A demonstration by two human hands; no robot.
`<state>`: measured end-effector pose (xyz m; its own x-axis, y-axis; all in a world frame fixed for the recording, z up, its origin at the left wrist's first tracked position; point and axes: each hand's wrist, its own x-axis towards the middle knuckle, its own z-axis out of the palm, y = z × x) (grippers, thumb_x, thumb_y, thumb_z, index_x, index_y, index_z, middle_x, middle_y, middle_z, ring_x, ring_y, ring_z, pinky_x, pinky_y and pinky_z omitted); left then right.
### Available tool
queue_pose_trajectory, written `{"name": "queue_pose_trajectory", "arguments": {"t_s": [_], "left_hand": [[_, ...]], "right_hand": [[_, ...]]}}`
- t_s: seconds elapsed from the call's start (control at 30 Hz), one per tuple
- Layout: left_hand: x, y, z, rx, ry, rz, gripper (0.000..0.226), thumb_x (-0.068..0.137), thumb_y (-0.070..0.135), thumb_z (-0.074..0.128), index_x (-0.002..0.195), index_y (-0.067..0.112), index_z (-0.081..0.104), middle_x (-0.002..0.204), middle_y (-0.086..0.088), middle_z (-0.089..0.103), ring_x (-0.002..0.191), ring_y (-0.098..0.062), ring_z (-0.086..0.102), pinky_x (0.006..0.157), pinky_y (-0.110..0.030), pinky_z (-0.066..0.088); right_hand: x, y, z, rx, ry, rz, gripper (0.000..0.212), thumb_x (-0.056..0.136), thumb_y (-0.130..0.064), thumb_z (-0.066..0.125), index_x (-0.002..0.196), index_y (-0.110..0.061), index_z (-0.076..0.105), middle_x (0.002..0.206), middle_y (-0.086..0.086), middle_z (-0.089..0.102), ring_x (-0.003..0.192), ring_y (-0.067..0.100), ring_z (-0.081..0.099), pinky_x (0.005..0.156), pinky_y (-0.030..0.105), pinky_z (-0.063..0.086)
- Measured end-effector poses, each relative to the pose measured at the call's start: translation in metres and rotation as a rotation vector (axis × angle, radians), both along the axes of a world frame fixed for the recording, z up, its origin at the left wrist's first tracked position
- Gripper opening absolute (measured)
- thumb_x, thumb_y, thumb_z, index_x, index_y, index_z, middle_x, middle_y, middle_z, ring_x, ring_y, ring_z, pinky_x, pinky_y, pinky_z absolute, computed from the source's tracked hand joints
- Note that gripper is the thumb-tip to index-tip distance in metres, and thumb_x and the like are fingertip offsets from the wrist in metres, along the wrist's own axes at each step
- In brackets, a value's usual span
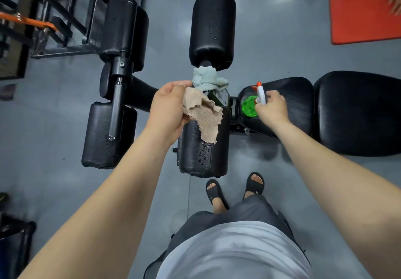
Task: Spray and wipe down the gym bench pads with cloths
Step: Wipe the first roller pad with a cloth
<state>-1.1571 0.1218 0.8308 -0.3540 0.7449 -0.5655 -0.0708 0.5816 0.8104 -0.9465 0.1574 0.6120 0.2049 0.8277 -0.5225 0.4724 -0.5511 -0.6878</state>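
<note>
Gripping a ragged tan cloth (206, 115), the left hand (169, 105) has its fingers curled round the bunched upper part. The cloth's frayed lower edge hangs loose over the far end of the near roller pad (204, 152), whose black surface is beaded with droplets. The right hand (272, 109) is closed round a spray bottle (249, 106) with a green body and a white and orange nozzle. It holds the bottle at the left edge of the bench seat pad (288, 105); whether the bottle stands on the pad cannot be told.

Just beyond the tan cloth, a pale green cloth (207, 79) lies crumpled on the frame between the near roller pad and the far roller pad (212, 29), which also carries droplets. To the right of the seat pad lies the longer back pad (358, 113), separated from it by a narrow seam.

To the left, two more black pads (104, 133) flank a metal post, with a strip of open grey floor (165, 192) between them and the near roller. The person's feet in black sandals (217, 194) stand just near of that roller. A red mat (366, 7) lies far right, with bare floor between it and the far roller. A dark metal rack (54, 18) stands far left.
</note>
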Motion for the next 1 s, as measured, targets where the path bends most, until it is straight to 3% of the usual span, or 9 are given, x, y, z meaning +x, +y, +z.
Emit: {"name": "queue_pose_trajectory", "arguments": {"t_s": [0.13,0.23,0.37,0.47,0.57,0.7,0.8,0.83,1.0], "left_hand": [[-0.005,-0.003,0.0,-0.007,-0.001,-0.017,0.021,0.103,0.01,0.048,0.105,0.011,0.069,0.076,-0.001,0.072,0.071,-0.017,0.067,0.066,-0.035,0.056],[-0.013,-0.008,0.003,0.001,0.018,-0.026,0.022,0.102,0.012,0.05,0.108,0.013,0.071,0.074,0.001,0.069,0.068,-0.017,0.062,0.064,-0.034,0.051],[-0.028,-0.018,0.011,0.035,0.007,0.003,0.022,0.102,0.011,0.049,0.11,0.011,0.069,0.08,-0.004,0.068,0.066,-0.016,0.062,0.055,-0.027,0.052],[-0.042,-0.027,0.017,0.07,0.005,0.017,0.022,0.103,0.01,0.046,0.11,0.01,0.067,0.08,-0.006,0.067,0.063,-0.015,0.063,0.05,-0.028,0.05],[-0.064,-0.044,0.024,0.079,0.043,-0.011,0.022,0.102,0.013,0.048,0.113,0.009,0.067,0.078,-0.003,0.066,0.063,-0.017,0.06,0.05,-0.029,0.048],[-0.097,-0.07,0.029,-0.011,0.026,-0.108,0.027,0.085,0.013,0.051,0.106,0.007,0.067,0.064,0.002,0.053,0.054,-0.017,0.04,0.048,-0.028,0.037],[-0.114,-0.09,0.035,-0.08,0.159,-0.295,0.003,0.069,0.017,0.055,0.068,0.019,0.056,0.067,0.003,0.046,0.065,-0.016,0.037,0.058,-0.03,0.035],[-0.12,-0.096,0.035,-0.085,0.224,-0.33,0.008,0.071,0.018,0.057,0.064,0.022,0.056,0.068,0.005,0.049,0.068,-0.015,0.041,0.063,-0.034,0.038],[-0.142,-0.125,0.03,0.029,0.168,-0.17,0.032,0.081,0.014,0.057,0.105,-0.004,0.065,0.097,-0.01,0.067,0.097,-0.021,0.064,0.101,-0.051,0.05]], "right_hand": [[-0.008,-0.011,0.038,0.129,-0.074,-0.062,0.021,0.086,-0.03,0.058,0.103,-0.018,0.051,0.111,0.001,0.047,0.107,0.026,0.052,0.087,0.036,0.045],[-0.029,-0.013,0.085,0.294,0.055,0.032,0.008,0.088,-0.023,0.056,0.087,-0.015,0.057,0.088,-0.004,0.054,0.09,0.015,0.053,0.08,0.033,0.044],[-0.062,-0.029,0.152,0.365,0.486,0.411,0.016,0.094,-0.032,0.065,0.087,-0.018,0.061,0.079,-0.002,0.06,0.073,0.007,0.051,0.072,0.027,0.044],[-0.086,-0.039,0.171,0.415,0.54,0.648,0.015,0.093,-0.035,0.07,0.093,-0.021,0.064,0.09,0.005,0.063,0.081,0.014,0.055,0.075,0.024,0.045],[-0.105,-0.038,0.176,0.424,0.527,0.644,0.012,0.099,-0.023,0.063,0.089,-0.018,0.06,0.08,-0.012,0.058,0.075,0.004,0.051,0.073,0.018,0.04],[-0.119,-0.031,0.183,0.305,0.517,0.512,0.025,0.105,-0.031,0.049,0.082,-0.024,0.048,0.065,-0.02,0.044,0.064,-0.002,0.041,0.063,0.016,0.036],[-0.137,-0.029,0.191,0.221,0.507,0.469,0.025,0.106,-0.039,0.044,0.086,-0.024,0.047,0.076,-0.01,0.045,0.063,-0.002,0.044,0.058,0.017,0.041],[-0.144,-0.03,0.193,0.196,0.511,0.467,0.024,0.106,-0.04,0.044,0.09,-0.023,0.048,0.079,-0.007,0.047,0.06,-0.003,0.045,0.054,0.014,0.042],[-0.171,-0.046,0.19,0.09,0.482,0.575,0.02,0.103,-0.049,0.046,0.117,-0.035,0.047,0.081,-0.012,0.052,0.074,0.01,0.053,0.063,0.028,0.042]]}}
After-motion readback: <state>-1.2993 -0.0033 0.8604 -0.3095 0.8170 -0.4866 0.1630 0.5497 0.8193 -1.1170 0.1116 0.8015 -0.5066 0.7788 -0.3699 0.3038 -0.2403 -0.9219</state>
